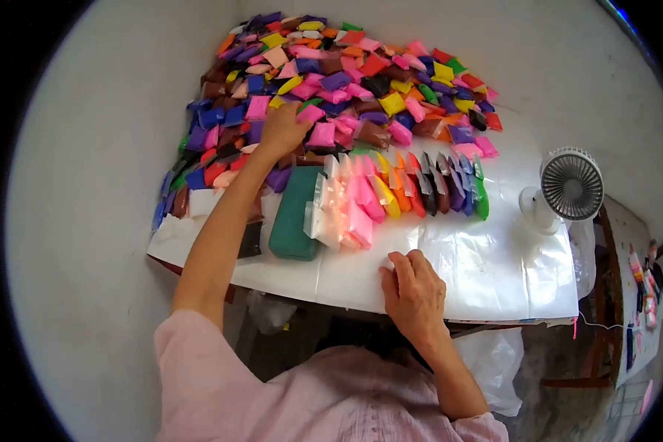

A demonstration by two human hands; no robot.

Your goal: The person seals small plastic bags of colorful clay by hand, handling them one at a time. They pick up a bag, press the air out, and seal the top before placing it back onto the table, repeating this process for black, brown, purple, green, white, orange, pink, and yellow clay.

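My left hand (286, 131) reaches into a large heap of small coloured packets (335, 81). Its thumb and fingers close on a pink packet (311, 114); the far fingertips are partly hidden. My right hand (414, 289) rests at the front edge of the white-covered table (486, 283), fingers loosely bent, thumb apart, holding nothing. Between the hands stands a green block (295, 214). To its right, packets lean in a row sorted by colour: white packets (324, 221), pink packets (368, 199), then yellow, orange, red, dark, purple, blue and a green packet (482, 195).
A small white fan (569, 186) stands at the table's right end. White paper (175, 228) and a black item (250, 239) lie at the left. Clear plastic bags (493, 365) hang below the front edge. A side table (641, 295) with items is at far right.
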